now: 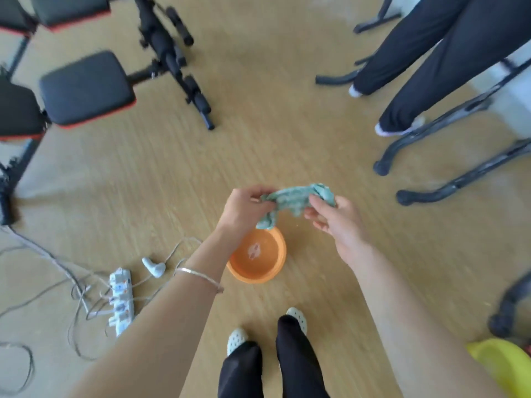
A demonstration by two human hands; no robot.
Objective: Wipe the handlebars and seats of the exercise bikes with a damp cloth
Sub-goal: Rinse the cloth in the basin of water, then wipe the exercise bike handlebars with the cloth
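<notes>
Fingers [255,192] of the left hand [244,209] curl round one end of a teal cloth [293,198], and the right hand [337,222] pinches the other end. It stretches between them as a twisted, wrinkled rope, a loose tail drooping under the left fingers. Whether it is damp cannot be told. Far beyond the fingers, padded black benches [86,87] with red edging run off the left edge. Low to the right, a yellow rounded object [500,366] is cut off at the corner. Smooth wood-grain floor [201,168] lies underneath. Directly below the fingers sits a round orange plastic basin [258,271], partly behind the left wrist.
</notes>
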